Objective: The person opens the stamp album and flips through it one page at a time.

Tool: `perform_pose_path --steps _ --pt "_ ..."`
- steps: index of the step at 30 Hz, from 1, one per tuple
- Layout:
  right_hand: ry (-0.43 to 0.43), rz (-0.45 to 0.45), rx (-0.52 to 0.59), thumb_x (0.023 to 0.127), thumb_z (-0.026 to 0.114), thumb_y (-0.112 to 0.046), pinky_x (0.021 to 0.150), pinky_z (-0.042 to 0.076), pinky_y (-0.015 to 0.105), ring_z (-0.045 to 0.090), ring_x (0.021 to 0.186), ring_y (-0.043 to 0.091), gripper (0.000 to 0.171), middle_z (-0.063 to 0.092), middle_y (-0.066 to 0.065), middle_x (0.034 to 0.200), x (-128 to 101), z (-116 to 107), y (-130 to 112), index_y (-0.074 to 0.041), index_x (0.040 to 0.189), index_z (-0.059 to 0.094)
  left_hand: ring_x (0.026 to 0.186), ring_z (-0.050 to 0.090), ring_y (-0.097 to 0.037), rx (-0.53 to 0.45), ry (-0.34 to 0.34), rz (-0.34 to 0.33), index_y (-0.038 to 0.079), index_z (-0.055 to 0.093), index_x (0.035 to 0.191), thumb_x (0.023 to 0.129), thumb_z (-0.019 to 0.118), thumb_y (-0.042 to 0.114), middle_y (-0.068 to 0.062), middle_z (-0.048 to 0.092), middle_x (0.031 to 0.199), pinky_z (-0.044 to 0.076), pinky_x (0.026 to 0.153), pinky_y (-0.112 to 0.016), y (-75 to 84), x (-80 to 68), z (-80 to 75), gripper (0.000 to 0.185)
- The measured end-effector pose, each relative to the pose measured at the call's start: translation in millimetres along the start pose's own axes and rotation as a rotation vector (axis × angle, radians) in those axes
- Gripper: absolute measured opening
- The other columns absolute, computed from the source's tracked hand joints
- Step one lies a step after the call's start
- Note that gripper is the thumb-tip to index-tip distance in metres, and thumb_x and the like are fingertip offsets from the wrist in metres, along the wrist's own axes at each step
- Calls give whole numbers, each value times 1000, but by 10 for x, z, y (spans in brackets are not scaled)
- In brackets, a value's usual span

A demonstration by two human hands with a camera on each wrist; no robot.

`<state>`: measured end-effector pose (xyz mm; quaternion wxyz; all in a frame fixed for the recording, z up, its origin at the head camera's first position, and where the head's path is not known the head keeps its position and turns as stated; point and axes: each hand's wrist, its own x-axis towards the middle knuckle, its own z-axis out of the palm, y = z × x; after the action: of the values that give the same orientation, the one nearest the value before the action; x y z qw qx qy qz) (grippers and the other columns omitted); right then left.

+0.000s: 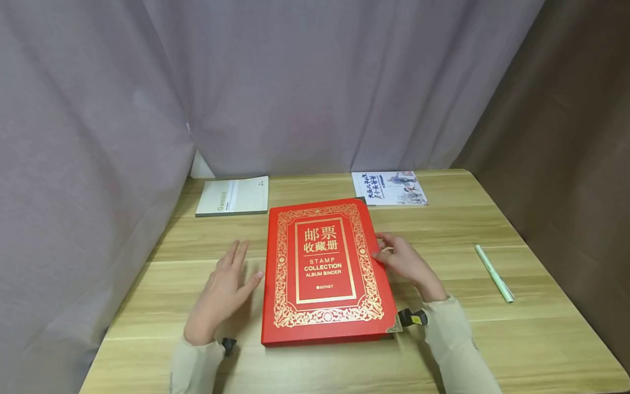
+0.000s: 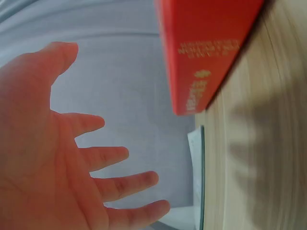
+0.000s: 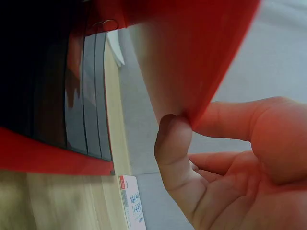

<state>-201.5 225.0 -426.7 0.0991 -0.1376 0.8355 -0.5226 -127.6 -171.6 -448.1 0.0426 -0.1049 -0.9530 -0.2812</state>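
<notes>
A red stamp album [image 1: 325, 249] with gold lettering and a gold ornamental border lies in the middle of the table. My right hand [image 1: 407, 266] is at its right edge. Thumb and finger pinch the front cover [image 3: 192, 62], which is raised off the dark pages [image 3: 43, 91] in the right wrist view. Left of the album my left hand [image 1: 221, 293] hovers with its fingers spread, apart from the spine [image 2: 206, 52] and holding nothing. Metal corner pieces [image 1: 395, 325] show on the cover's right side.
A pale notebook [image 1: 233, 196] lies at the back left of the wooden table [image 1: 187, 251]. Behind the album's right corner is a white illustrated booklet [image 1: 394, 187]. A light green pen [image 1: 494, 273] lies on the right. Curtains [image 1: 295, 82] hang behind the table.
</notes>
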Motion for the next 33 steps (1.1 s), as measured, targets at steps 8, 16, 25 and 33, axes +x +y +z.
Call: perform_pose_path --steps 8,16,25,33 --pt "-11 10 54 86 52 12 63 57 32 62 73 20 56 58 24 100 -28 -52 -31 19 141 40 146 28 -47 -55 -9 16 8 24 161 97 64 46 -23 22 163 35 106 -67 155 -11 36 84" --pt "-6 29 147 85 51 12 67 59 35 64 78 17 60 58 26 106 -109 -31 -90 19 143 37 141 39 -40 -93 -39 22 9 31 159 94 70 43 -18 37 158 43 103 -61 277 -77 54 84" --pt "27 -12 220 86 49 14 64 59 31 66 75 12 58 58 32 108 -122 -34 -277 22 142 36 141 41 -35 -122 -95 6 16 33 159 90 74 44 -11 38 159 43 104 -59 417 -154 58 85" --pt "3 -52 204 84 50 13 66 60 31 66 74 12 58 57 33 111 -39 -88 -500 21 140 39 139 42 -24 -218 -82 -79 31 20 162 83 83 38 -1 32 162 51 96 -54 591 -232 9 101"
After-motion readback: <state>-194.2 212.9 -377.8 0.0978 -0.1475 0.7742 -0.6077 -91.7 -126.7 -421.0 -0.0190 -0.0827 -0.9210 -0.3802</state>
